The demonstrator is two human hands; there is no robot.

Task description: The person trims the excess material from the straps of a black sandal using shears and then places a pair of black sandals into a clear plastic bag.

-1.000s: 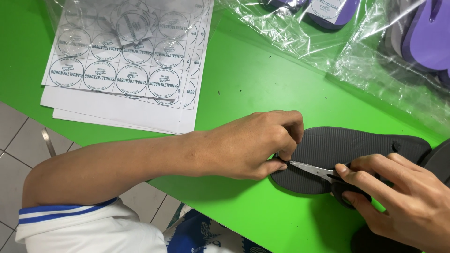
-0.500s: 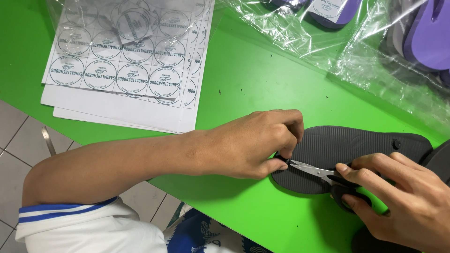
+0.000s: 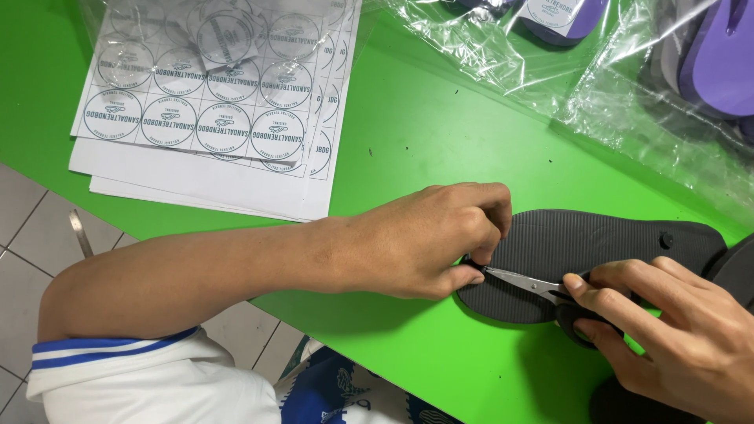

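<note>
A black flip-flop sandal (image 3: 597, 243) lies sole-up on the green table (image 3: 424, 126). My left hand (image 3: 428, 239) presses on its heel end, fingertips pinched at the edge of the sole. My right hand (image 3: 675, 338) holds small scissors (image 3: 542, 286) by their black handles. The blades point left and their tips touch the spot under my left fingertips. What sits between those fingertips is hidden.
A stack of sheets with round printed stickers (image 3: 220, 102) lies at the back left. Clear plastic bags (image 3: 597, 86) holding purple sandals (image 3: 719, 55) fill the back right. The table's near edge runs diagonally, with tiled floor (image 3: 31, 259) below.
Almost nothing has moved. The scissors' tips stay at my left fingertips and both hands keep their places on the sandal.
</note>
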